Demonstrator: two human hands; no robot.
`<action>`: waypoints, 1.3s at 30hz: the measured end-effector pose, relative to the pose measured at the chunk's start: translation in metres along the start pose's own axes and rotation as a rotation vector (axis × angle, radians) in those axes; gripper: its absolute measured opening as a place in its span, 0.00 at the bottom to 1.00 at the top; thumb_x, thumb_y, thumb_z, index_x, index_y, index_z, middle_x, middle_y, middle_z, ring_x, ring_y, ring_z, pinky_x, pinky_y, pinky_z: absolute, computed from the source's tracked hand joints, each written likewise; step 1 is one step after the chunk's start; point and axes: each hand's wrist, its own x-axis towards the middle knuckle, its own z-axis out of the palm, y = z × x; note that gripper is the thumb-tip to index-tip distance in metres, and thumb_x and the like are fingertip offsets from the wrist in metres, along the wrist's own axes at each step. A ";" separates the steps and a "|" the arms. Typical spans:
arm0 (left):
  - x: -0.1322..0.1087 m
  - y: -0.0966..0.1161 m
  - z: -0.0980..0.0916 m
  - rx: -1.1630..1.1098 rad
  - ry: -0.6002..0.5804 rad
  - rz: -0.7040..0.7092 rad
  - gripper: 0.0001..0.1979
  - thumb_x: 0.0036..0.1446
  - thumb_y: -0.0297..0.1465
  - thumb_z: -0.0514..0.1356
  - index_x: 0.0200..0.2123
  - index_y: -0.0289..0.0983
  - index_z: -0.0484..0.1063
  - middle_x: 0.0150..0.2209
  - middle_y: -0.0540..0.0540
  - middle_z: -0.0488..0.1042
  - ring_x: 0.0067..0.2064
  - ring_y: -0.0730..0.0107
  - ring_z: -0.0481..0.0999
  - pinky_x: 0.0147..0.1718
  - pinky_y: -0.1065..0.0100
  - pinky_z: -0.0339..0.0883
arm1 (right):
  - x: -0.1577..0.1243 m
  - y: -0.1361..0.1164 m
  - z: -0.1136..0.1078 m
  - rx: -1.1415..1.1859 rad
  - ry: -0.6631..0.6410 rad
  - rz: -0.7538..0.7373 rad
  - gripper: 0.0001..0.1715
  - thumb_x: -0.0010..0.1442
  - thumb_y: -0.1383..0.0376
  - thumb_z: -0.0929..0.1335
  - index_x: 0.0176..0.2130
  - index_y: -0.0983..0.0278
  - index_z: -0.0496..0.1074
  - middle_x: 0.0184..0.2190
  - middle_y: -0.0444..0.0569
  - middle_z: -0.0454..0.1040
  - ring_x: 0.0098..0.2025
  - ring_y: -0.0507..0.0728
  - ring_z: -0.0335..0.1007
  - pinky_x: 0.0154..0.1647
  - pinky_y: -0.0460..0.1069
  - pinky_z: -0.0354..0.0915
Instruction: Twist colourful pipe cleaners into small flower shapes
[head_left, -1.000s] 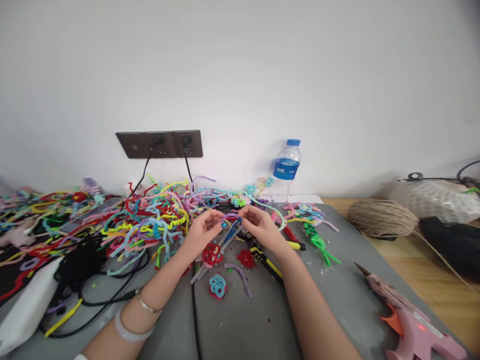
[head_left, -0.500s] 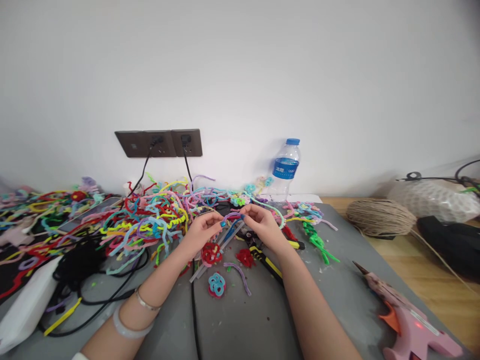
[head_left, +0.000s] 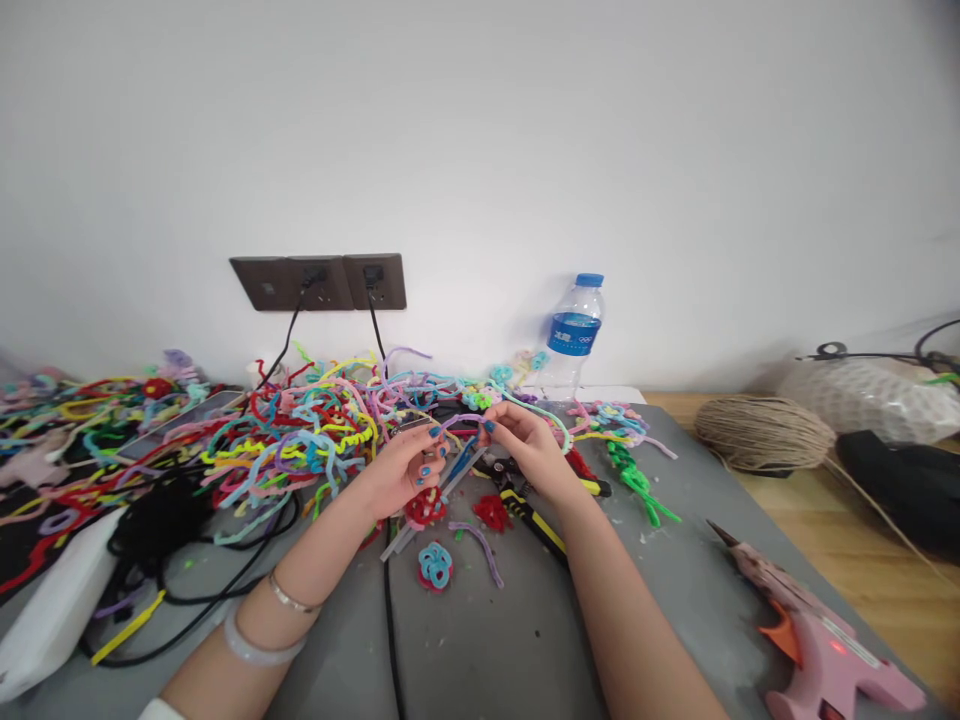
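Observation:
A purple pipe cleaner [head_left: 461,419] arches between my two hands above the table. My left hand [head_left: 405,465] pinches one end between thumb and forefinger, its other fingers curled. At the opposite end, my right hand [head_left: 525,442] grips it with closed fingertips. Below them lie clear glue sticks [head_left: 450,485] and a red pipe-cleaner flower [head_left: 424,507], partly covered by the left hand. Yellow-and-black pliers [head_left: 536,520] rest under my right wrist. Closer to me are a blue flower [head_left: 435,566], a short purple pipe cleaner piece [head_left: 484,552] and a small red piece [head_left: 492,513].
A tangled heap of coloured pipe cleaners [head_left: 300,430] spreads across the left and back. A water bottle [head_left: 576,330] stands by the wall. To the right are a pink glue gun [head_left: 817,640], its red light on, and a twine ball [head_left: 763,433]. A black cable [head_left: 391,630] crosses the table.
My left hand has turned slightly, its fingertips rising to show more nails. The purple pipe cleaner stays held between both hands, and my right hand has hardly moved.

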 end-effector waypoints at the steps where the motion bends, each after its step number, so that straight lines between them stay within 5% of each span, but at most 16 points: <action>1: 0.001 0.000 -0.001 -0.021 0.016 -0.001 0.16 0.46 0.34 0.71 0.28 0.35 0.65 0.26 0.54 0.67 0.19 0.85 0.57 0.15 0.77 0.47 | 0.000 0.000 0.000 -0.001 -0.017 0.003 0.18 0.55 0.50 0.70 0.34 0.61 0.69 0.26 0.44 0.69 0.29 0.54 0.66 0.33 0.49 0.64; 9: 0.007 0.002 -0.010 -0.133 0.120 0.080 0.18 0.42 0.30 0.73 0.25 0.34 0.63 0.23 0.57 0.61 0.20 0.86 0.55 0.16 0.79 0.47 | -0.001 0.003 -0.002 -0.077 -0.059 -0.021 0.17 0.59 0.51 0.67 0.37 0.62 0.70 0.24 0.41 0.63 0.24 0.51 0.54 0.25 0.46 0.53; 20: -0.004 -0.001 -0.005 0.182 -0.195 -0.199 0.21 0.47 0.37 0.71 0.23 0.36 0.60 0.18 0.58 0.55 0.19 0.84 0.50 0.18 0.75 0.45 | -0.002 0.000 -0.010 -0.100 0.106 -0.104 0.13 0.59 0.54 0.68 0.35 0.62 0.71 0.28 0.44 0.65 0.27 0.52 0.57 0.27 0.47 0.54; 29: 0.001 -0.008 -0.004 0.260 -0.001 0.032 0.20 0.42 0.39 0.73 0.31 0.34 0.69 0.21 0.57 0.62 0.19 0.83 0.58 0.19 0.74 0.50 | -0.003 0.001 -0.010 0.474 0.037 0.036 0.17 0.54 0.58 0.75 0.42 0.58 0.73 0.26 0.41 0.67 0.27 0.50 0.61 0.29 0.45 0.58; 39: 0.000 -0.016 0.000 0.558 0.013 0.138 0.20 0.49 0.45 0.66 0.34 0.34 0.70 0.23 0.56 0.64 0.18 0.82 0.59 0.18 0.74 0.50 | -0.007 -0.002 -0.004 0.663 -0.189 0.254 0.29 0.52 0.63 0.77 0.53 0.60 0.72 0.29 0.43 0.73 0.29 0.49 0.66 0.31 0.44 0.63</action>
